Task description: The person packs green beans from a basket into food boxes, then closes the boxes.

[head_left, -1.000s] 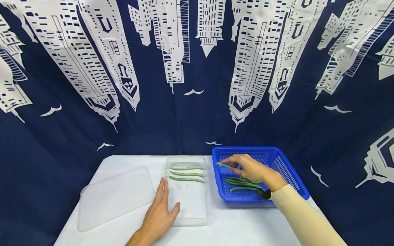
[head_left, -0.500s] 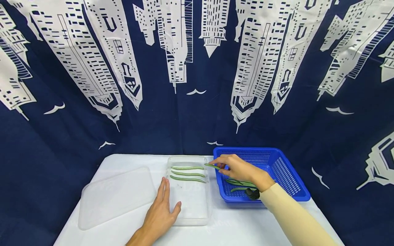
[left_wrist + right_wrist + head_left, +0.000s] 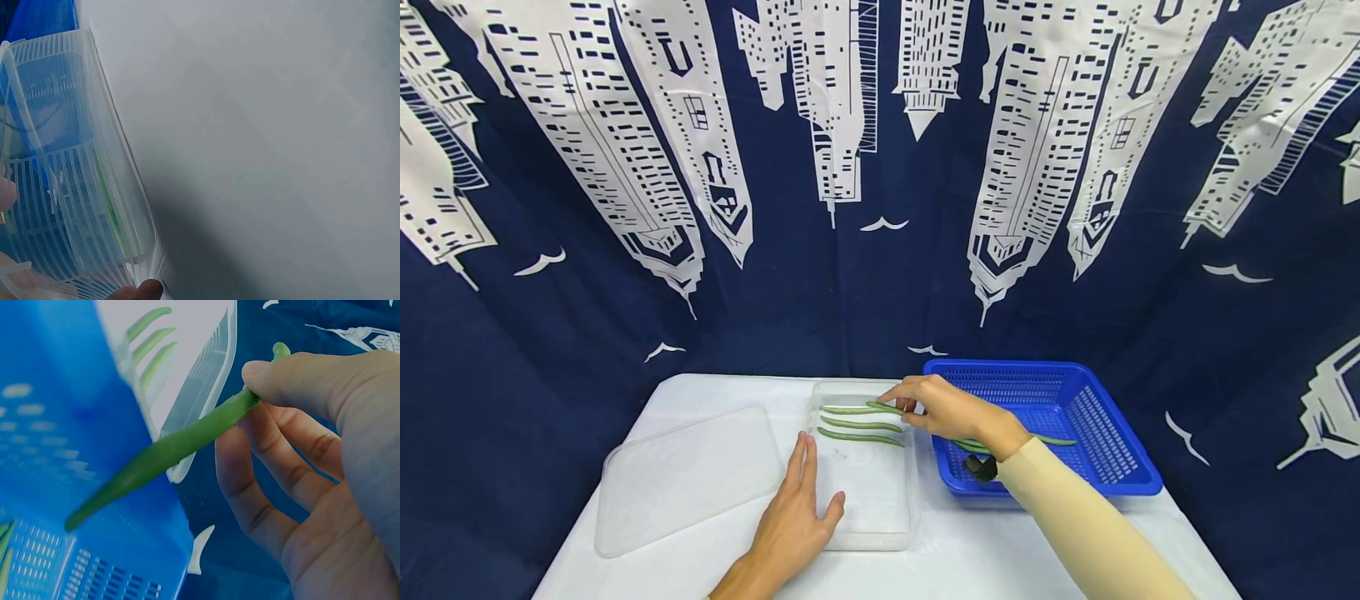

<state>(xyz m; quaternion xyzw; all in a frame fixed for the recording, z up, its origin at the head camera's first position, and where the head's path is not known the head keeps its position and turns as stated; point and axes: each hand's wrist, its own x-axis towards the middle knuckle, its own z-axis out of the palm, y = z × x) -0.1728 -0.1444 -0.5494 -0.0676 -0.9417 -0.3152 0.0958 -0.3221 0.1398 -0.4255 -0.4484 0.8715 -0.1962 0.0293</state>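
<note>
My right hand [image 3: 951, 410] pinches a green bean [image 3: 181, 444] between thumb and fingers, over the far right side of the clear plastic container [image 3: 872, 504]. Three green beans [image 3: 859, 424] lie side by side across the container's far end. My left hand [image 3: 792, 521] rests at the container's left edge, fingers straight and thumb spread over the near part. In the left wrist view, fingertips [image 3: 149, 289] show by the ribbed container wall. More green beans [image 3: 1052, 440] lie in the blue basket [image 3: 1093, 433], partly hidden by my right wrist.
The blue basket stands just right of the container. A flat translucent lid [image 3: 688, 479] lies to the left on the white table [image 3: 985, 558]. A dark blue cloth [image 3: 805, 308] with white building shapes hangs behind the table.
The right hand has moved left with the green bean, out of the blue basket and over the container's far right corner. The left hand has stayed at the container's edge.
</note>
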